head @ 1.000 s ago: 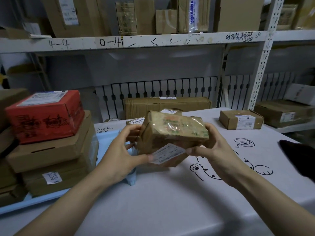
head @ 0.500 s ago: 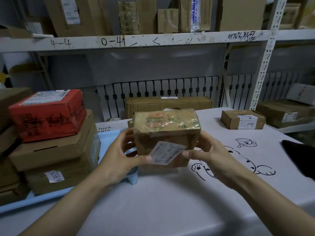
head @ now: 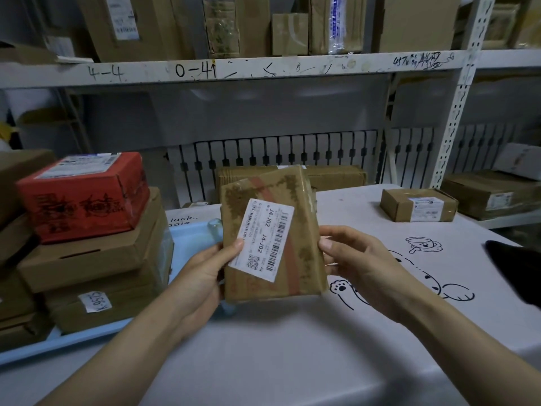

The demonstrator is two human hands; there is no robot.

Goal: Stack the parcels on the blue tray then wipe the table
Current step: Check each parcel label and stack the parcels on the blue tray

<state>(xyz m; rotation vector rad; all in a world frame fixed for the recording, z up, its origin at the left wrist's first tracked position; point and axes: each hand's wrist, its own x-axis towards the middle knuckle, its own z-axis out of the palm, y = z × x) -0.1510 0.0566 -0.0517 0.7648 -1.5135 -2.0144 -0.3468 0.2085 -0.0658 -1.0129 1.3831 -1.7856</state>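
Note:
A brown taped parcel [head: 295, 230] with a white barcode label stands tilted upright between my hands, its labelled face toward me. My left hand [head: 205, 276] grips its left edge, thumb on the label. My right hand [head: 360, 265] holds its right edge with the thumb in front. The blue tray [head: 187, 244] lies at the left and carries a stack of brown boxes [head: 96, 265] topped by a red box [head: 85, 194]. A small brown parcel [head: 418, 205] sits on the white table [head: 292, 347] at the far right.
A long brown box [head: 336, 177] lies behind the held parcel at the table's back. White shelving [head: 234, 68] full of cartons stands behind. More boxes [head: 491, 191] rest on a lower shelf at right. A dark object [head: 518, 271] lies at the right edge.
The parcel has been turned in my hands from lying flat to standing with its labelled face toward me. Both hands stayed on its sides.

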